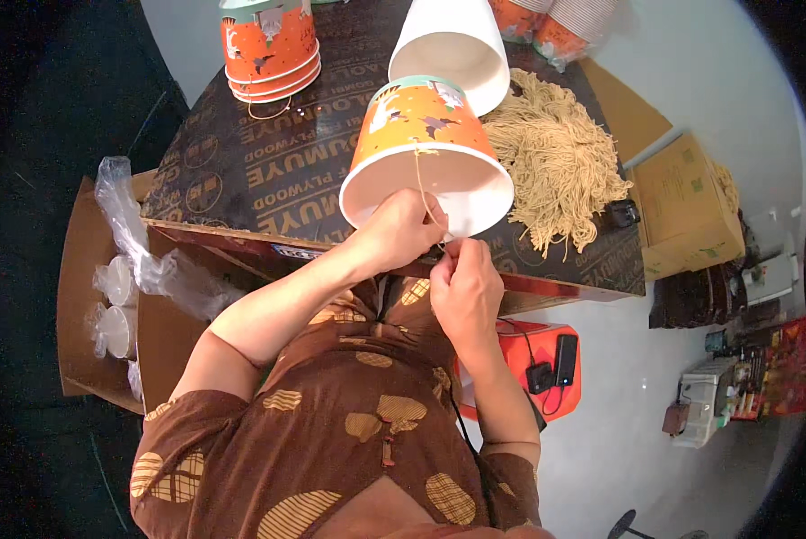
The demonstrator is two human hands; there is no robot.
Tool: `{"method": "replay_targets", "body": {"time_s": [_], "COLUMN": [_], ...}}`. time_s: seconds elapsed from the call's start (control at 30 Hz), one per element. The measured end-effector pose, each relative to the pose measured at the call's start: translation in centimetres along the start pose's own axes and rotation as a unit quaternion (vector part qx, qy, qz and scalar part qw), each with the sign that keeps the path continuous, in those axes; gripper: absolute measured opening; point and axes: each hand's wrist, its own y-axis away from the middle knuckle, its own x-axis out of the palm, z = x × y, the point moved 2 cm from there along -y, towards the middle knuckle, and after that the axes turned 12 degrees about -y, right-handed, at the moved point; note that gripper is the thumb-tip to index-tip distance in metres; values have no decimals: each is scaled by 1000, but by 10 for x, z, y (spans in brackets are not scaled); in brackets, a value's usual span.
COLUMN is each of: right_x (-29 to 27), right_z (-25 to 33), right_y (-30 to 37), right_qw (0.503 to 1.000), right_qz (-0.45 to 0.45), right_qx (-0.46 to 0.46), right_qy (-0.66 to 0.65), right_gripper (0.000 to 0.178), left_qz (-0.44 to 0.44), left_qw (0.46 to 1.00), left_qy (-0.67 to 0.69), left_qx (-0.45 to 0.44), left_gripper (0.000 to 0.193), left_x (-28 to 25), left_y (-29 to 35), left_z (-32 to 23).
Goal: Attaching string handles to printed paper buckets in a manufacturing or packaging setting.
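Note:
An orange printed paper bucket (pixel 418 126) lies on its side at the table's near edge, its white open mouth toward me. From a small spot on its rim runs a thin tan cord (pixel 419 180). My left hand (pixel 392 235) is closed on this cord in front of the mouth. Just to its right, the fingers of my right hand (pixel 469 286) pinch the cord's lower end, nearly touching the left fingertips. The exact grip between the fingertips is too small to make out. To the right of the bucket spreads a heap of tan cords (pixel 551 153).
Behind the bucket lie white paper buckets (pixel 448 49). Stacked orange buckets (pixel 271 49) stand at the far left of the dark plywood table (pixel 232 171). Cardboard boxes flank it, an open box (pixel 79 296) at left and another box (pixel 690 211) at right. A red stool (pixel 511 359) holds black devices.

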Motion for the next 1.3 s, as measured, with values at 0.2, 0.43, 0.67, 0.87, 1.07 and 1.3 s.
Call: {"method": "replay_targets", "body": {"time_s": [0.2, 0.43, 0.67, 0.87, 1.07, 1.3], "right_x": [1, 0, -13, -9, -1, -5], "right_z": [4, 2, 1, 8, 7, 15], "right_y": [-5, -6, -11, -4, -11, -8], "right_qw": [1000, 1000, 984, 977, 990, 981], "right_qz": [1, -7, -124, -136, -44, -85], "right_qx": [12, 17, -21, -30, -40, 12], "right_qy": [-1, 6, -124, -164, -127, -173], "right_gripper": [18, 17, 16, 40, 51, 42], "left_qz": [71, 73, 21, 24, 31, 23], "left_qw": [994, 988, 985, 983, 990, 988], "left_qy": [-82, -113, -130, -116, -86, -90], "left_qx": [13, 71, 111, 142, 105, 120], "left_gripper": [7, 4, 9, 7, 8, 7], "left_x": [-6, -3, 0, -5, -6, -7], "left_y": [2, 2, 4, 7, 8, 10], "left_z": [-7, -9, -7, -11, -10, -9]}}
